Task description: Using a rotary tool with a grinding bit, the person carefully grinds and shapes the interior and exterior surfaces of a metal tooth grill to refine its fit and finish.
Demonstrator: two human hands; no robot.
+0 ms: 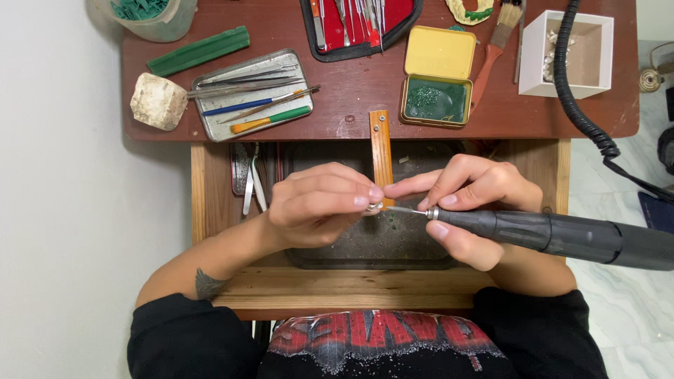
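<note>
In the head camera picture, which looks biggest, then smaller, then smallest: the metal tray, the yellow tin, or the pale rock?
1. Metal tray
2. Yellow tin, counted with its open lid
3. Pale rock

All three sit on the same desk, so nearness hardly changes this.

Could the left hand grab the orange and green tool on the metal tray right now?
Probably not: the left hand is pinching a small metal piece. The way to the orange and green tool on the metal tray looks clear.

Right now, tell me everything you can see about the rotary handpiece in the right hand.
The rotary handpiece is a dark grey, matte, pen-shaped tool lying almost level, tip pointing left. A metal collar holds a thin bur that reaches the small pale piece pinched in the left hand. The right hand grips its front end like a pen; its thicker rear runs off the frame.
</note>
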